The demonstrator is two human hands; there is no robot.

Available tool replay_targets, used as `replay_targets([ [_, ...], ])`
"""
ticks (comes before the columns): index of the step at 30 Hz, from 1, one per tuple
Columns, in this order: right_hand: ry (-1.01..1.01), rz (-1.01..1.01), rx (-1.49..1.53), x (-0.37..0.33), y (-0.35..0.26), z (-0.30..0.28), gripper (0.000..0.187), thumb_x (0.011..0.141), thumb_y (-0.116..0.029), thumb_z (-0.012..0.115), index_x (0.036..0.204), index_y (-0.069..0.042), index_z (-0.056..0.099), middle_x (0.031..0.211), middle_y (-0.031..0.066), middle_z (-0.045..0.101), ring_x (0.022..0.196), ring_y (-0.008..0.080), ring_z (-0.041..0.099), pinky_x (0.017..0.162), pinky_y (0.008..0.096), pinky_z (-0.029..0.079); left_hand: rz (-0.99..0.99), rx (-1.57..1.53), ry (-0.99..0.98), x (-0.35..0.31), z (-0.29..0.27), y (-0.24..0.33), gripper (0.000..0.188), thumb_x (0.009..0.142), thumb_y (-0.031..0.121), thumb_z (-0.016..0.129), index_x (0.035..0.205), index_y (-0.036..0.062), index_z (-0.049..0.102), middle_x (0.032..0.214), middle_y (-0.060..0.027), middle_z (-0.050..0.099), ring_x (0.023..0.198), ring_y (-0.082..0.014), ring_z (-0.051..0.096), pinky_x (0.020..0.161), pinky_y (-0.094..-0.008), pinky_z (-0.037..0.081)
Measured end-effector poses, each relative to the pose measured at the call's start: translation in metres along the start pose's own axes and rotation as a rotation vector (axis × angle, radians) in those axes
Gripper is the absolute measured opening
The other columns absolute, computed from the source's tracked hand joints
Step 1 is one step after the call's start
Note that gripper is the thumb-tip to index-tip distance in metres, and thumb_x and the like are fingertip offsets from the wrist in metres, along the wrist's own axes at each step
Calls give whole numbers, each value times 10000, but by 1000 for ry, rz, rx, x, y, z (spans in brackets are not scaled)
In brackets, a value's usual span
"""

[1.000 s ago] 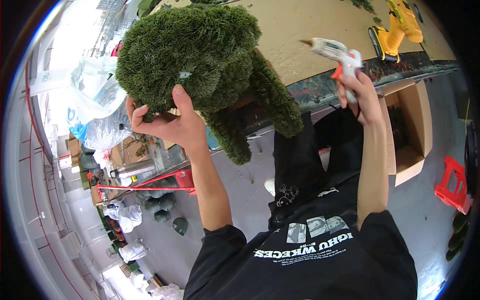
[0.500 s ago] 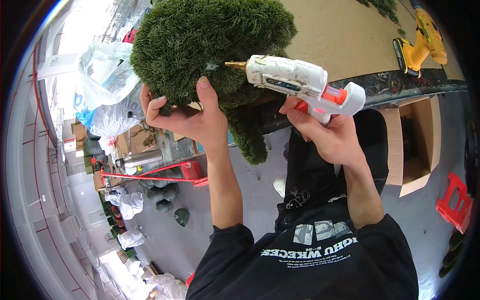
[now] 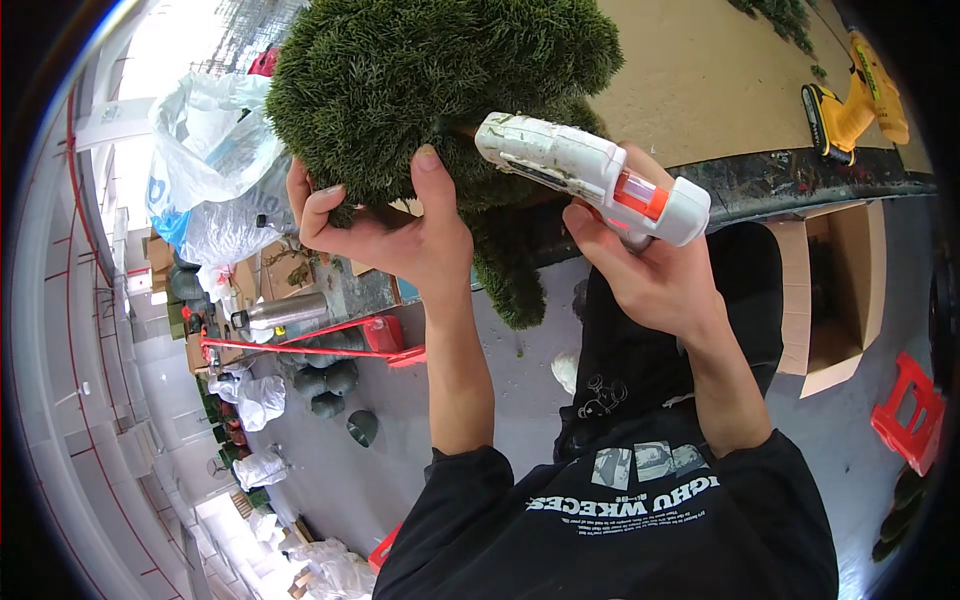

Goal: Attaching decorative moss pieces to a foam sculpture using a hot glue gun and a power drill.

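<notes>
While the fingers (image 3: 425,175) of the left hand (image 3: 400,235) are curling up into the shaggy green artificial-grass animal figure (image 3: 440,90), thumb on one side and the rest hooked into the pile from beneath, they are pinching a fold of the turf near its lower edge and steadying it. The right hand's (image 3: 655,275) fingers are wrapping tight around the grip of the white plastic glue gun with an orange trigger (image 3: 590,175), pressed together on the handle. A second ago this gun was being held off to the side, well apart from the figure; half a second ago it was swinging across, and now its nozzle is pushing right into the green pile beside the left thumb, so the tip itself is hidden. That reads as the tool having arrived at the spot the left hand is holding open, and I judge that glue is about to go in there, though no bead is visible. The figure is resting on the edge of the tan table (image 3: 700,80), one leg hanging over its dark rim. Farther out, a yellow cordless drill (image 3: 850,100) is lying on the table, an open cardboard box (image 3: 840,290) is sitting below it, and a red plastic stool (image 3: 910,410) is standing on the grey floor (image 3: 500,420).
</notes>
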State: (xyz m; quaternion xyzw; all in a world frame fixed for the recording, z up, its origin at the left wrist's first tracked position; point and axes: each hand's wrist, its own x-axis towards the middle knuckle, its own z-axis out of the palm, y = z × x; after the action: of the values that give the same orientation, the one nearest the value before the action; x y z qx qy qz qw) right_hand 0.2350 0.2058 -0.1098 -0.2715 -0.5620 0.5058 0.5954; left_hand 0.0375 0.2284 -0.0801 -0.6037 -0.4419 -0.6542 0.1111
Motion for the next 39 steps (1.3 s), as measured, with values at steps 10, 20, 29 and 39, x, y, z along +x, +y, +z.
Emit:
replay_targets([
  [10, -3, 43, -86, 0, -5, -1, 149, 868, -40, 751, 965, 8, 648, 865, 64, 605, 703, 160, 623, 645, 286, 494, 11, -23, 0, -1, -2, -3, 576, 866, 3, 780, 1162, 115, 298, 1485, -156, 321, 1215, -281, 548, 979, -351, 577],
  [20, 10, 44, -118, 3, -5, -1, 156, 840, -40, 754, 958, 7, 662, 888, 80, 607, 726, 192, 638, 664, 299, 502, 8, -42, 5, 0, 2, -3, 568, 867, 2, 772, 1161, 114, 299, 1483, -162, 320, 1220, -278, 548, 979, -352, 582],
  [29, 8, 45, -148, 1, -6, -1, 178, 838, -40, 757, 963, 11, 641, 866, 77, 621, 724, 181, 650, 671, 294, 511, 1, -47, 9, 0, 1, 0, 566, 866, -6, 770, 1161, 115, 302, 1482, -158, 319, 1216, -279, 548, 972, -350, 585],
  [39, 12, 46, -151, 1, -5, -1, 203, 834, -37, 754, 976, 5, 615, 835, 77, 635, 724, 170, 651, 676, 294, 516, 17, -32, 7, 0, 1, -1, 566, 868, 0, 770, 1163, 111, 300, 1482, -159, 319, 1233, -290, 538, 990, -364, 575],
])
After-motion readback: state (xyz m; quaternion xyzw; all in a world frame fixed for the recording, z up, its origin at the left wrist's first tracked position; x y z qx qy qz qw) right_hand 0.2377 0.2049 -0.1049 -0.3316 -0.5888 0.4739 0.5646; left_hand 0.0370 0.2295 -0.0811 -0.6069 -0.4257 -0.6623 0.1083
